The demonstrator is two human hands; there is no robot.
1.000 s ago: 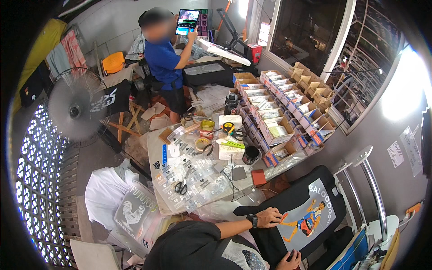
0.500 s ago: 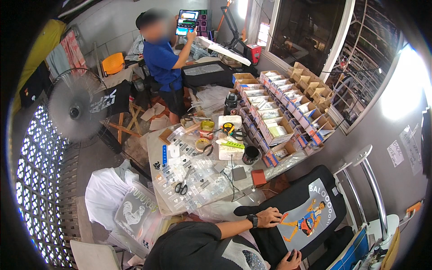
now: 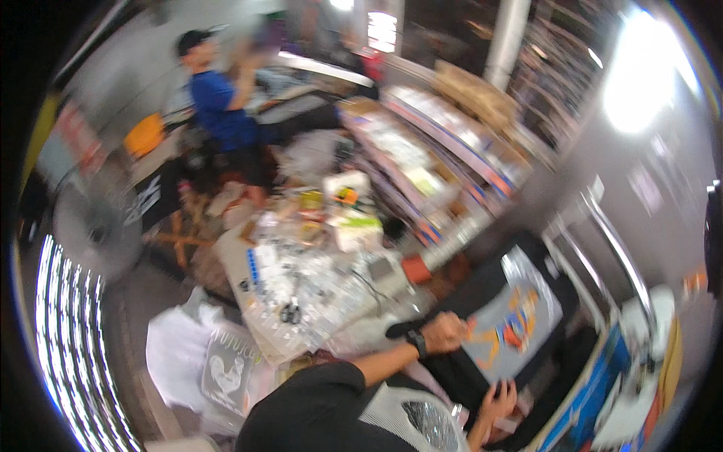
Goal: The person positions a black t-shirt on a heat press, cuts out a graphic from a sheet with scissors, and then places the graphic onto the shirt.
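Observation:
A black shirt (image 3: 440, 369) lies over a flat padded bed at the lower right. On it rests a grey film sheet (image 3: 493, 354) bearing a coloured print of a figure (image 3: 516, 324). My left hand (image 3: 444, 332), with a black watch on the wrist, is at the sheet's left edge. Its fingers are curled closed, and whatever they may hold is hidden by blur. By the sheet's near edge is my right hand (image 3: 498, 403), its fingers bent but apart, with nothing visible in them.
A chrome bar (image 3: 621, 252) rises beyond the shirt. The table (image 3: 248, 305) carries small clear packets, scissors (image 3: 289, 313) and a red box (image 3: 416, 269). Cardboard bins (image 3: 399, 154) line the wall. A person in blue (image 3: 218, 105) stands behind; a fan (image 3: 96, 230) is at left.
The whole view has shifted and blurred as my head turned. My left hand has curled closed at the sheet's edge. My right hand stays near the sheet's lower edge.

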